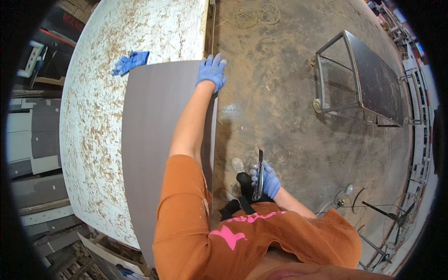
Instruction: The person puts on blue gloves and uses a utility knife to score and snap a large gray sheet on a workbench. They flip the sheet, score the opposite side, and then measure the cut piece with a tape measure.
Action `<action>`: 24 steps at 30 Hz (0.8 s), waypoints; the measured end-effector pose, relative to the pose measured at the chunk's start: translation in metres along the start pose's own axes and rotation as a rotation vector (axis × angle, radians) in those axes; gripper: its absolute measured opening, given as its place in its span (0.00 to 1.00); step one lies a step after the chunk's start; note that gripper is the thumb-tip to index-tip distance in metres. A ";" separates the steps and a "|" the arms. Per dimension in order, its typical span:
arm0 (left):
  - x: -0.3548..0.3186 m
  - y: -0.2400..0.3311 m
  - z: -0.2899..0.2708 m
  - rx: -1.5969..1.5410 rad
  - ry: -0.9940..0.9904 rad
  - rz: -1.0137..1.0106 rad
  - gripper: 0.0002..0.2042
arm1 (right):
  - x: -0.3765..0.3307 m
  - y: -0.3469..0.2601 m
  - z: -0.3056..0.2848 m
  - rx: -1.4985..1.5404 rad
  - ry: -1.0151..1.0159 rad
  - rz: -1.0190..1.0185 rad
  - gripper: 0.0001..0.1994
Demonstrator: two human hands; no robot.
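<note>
We find a large grey panel (158,140) lying flat on the bench (93,140), its right long edge flush with or slightly overhanging the bench's right side. The panel's face looks clean and unmarked; nothing rests on it apart from one hand. The left hand (212,72), in a blue glove, is stretched forward and pressed on the panel's far right corner, fingers spread and curled over the edge, so its grip bears on the board rather than closing round it. The right hand (267,179), also gloved in blue, is held low beside the body, its grip closed on a slim dark flat tool (259,175), which stands roughly upright and clear of the panel.

We judge the work to be at an early point: the board is placed and steadied, the tool is in hand, but it has not met the edge, and no trimmed strip or offcut shows.

Further out, a spare blue glove (130,62) lies on the speckled bench top just beyond the panel's far left corner. A metal-framed trolley (359,79) stands well apart on the dusty floor (280,93).
</note>
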State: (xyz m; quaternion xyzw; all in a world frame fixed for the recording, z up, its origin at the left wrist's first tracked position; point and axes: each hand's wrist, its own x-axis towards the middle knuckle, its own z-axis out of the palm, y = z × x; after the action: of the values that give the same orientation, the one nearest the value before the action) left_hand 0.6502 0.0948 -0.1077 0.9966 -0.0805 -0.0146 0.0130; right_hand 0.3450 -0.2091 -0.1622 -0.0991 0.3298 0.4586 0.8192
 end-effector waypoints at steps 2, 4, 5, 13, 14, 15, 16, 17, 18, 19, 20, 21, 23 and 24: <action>-0.006 -0.005 0.008 0.080 0.081 0.063 0.23 | -0.006 0.000 -0.008 -0.042 0.072 0.013 0.19; -0.020 0.005 0.001 0.184 -0.047 0.162 0.22 | -0.006 -0.003 -0.006 -0.059 0.064 0.006 0.18; -0.036 0.013 0.002 0.230 -0.123 0.210 0.21 | -0.003 -0.008 -0.013 -0.058 0.062 0.011 0.18; -0.305 0.087 0.004 -0.501 -0.248 0.565 0.12 | 0.062 -0.059 0.052 -0.406 0.169 -0.269 0.14; -0.349 0.095 0.005 -0.698 -0.249 0.557 0.14 | 0.075 -0.061 0.067 -0.576 0.165 -0.371 0.13; -0.391 0.101 0.005 -0.898 -0.241 0.534 0.16 | 0.091 -0.073 0.069 -0.903 0.086 -0.383 0.13; -0.425 0.104 0.004 -0.863 -0.136 0.442 0.17 | 0.092 -0.061 0.109 -1.276 0.231 -0.484 0.15; -0.450 0.099 -0.002 -0.808 -0.034 0.381 0.17 | 0.109 -0.062 0.110 -1.438 0.212 -0.616 0.15; -0.473 0.091 -0.006 -0.744 0.067 0.319 0.17 | 0.130 -0.065 0.113 -1.598 0.182 -0.754 0.16; -0.496 0.083 -0.009 -0.591 0.022 0.086 0.19 | 0.148 -0.065 0.117 -1.773 0.151 -1.043 0.16; -0.522 0.076 -0.009 -0.433 -0.023 -0.152 0.22 | 0.162 -0.062 0.122 -1.939 0.100 -1.336 0.16; -0.548 0.071 -0.001 -0.321 0.021 -0.374 0.25 | 0.167 -0.059 0.134 -2.078 0.093 -1.375 0.16; -0.593 0.054 0.012 -0.170 0.042 -0.593 0.30 | 0.176 -0.058 0.147 -2.219 0.086 -1.480 0.18; -0.616 0.046 0.018 -0.142 0.018 -0.604 0.32 | 0.182 -0.060 0.144 -2.228 0.081 -1.537 0.19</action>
State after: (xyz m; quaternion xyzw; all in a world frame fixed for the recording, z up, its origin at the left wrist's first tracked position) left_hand 0.0348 0.1480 -0.1082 0.9721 0.2205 -0.0146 0.0782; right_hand 0.5245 -0.0506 -0.1757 -0.8758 -0.3285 -0.0932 0.3411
